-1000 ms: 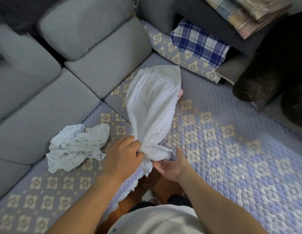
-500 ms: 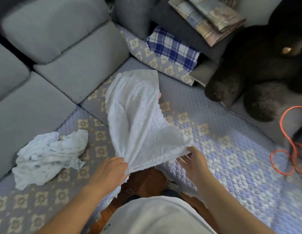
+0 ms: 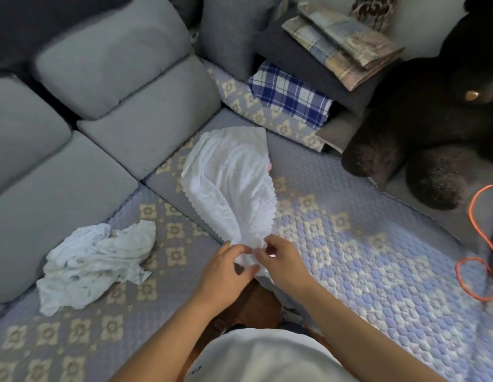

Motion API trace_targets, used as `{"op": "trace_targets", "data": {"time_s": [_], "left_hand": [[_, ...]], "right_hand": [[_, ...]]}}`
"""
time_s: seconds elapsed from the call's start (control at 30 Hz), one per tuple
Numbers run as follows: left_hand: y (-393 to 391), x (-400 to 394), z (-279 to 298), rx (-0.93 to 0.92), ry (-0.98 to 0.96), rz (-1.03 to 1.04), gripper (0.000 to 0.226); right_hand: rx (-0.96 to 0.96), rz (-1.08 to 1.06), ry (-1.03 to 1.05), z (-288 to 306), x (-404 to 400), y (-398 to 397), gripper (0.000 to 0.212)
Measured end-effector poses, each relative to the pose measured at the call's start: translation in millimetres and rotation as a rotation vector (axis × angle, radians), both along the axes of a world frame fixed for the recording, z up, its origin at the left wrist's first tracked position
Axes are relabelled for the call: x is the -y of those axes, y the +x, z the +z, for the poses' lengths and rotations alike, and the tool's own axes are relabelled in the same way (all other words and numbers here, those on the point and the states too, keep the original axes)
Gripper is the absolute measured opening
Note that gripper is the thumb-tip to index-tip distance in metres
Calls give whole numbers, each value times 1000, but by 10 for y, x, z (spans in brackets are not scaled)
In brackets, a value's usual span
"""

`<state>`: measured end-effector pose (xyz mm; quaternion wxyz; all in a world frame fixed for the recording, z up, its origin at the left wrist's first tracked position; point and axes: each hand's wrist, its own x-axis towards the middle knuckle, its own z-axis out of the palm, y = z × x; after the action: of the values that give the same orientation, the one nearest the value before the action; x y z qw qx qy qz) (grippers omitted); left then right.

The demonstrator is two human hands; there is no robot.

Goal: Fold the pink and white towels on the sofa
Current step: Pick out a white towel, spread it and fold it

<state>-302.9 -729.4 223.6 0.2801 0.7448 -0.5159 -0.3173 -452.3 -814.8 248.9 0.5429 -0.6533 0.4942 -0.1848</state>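
Observation:
A white towel [image 3: 231, 177] with a scalloped edge lies stretched away from me on the quilted sofa cover [image 3: 364, 257]. Its near end is bunched between both hands. My left hand [image 3: 226, 271] pinches that end from the left. My right hand [image 3: 281, 263] pinches the same end from the right, fingers almost touching the left hand's. A small pink edge [image 3: 269, 167] peeks out from under the white towel's right side. A second, crumpled white towel [image 3: 93, 260] lies on the cover to the left, apart from both hands.
Grey back cushions [image 3: 107, 86] line the left and far side. Folded plaid cloths [image 3: 292, 95] and a stack [image 3: 342, 48] sit at the far corner. A large dark plush bear [image 3: 432, 119] fills the right. An orange cord [image 3: 479, 244] loops at the right edge.
Half a second ago my hands held the towel's near corners spread apart. Now they have come together, gathering the near end into a bunch. The view shifted slightly.

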Motion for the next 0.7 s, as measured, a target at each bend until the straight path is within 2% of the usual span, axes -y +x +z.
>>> {"op": "trace_targets", "data": {"time_s": [0.1,0.3,0.4,0.57,0.7], "left_hand": [[-13,63,-4,-51,14,75,26],[72,41,32,-270,23,194,29],[113,45,88,-277,41,238,23],[78,89,132,-324,44,278,20],[29,88,229,-329,22,283,32]], "right_hand": [[192,-31,208,40,-65,124,12],[321,-142,436,13,-69,195,17],[391,-162,559,-10,-46,211,18],[405,-142,552,-12,-98,273,26],[369,-159,463,-18,-120,297,28]]}}
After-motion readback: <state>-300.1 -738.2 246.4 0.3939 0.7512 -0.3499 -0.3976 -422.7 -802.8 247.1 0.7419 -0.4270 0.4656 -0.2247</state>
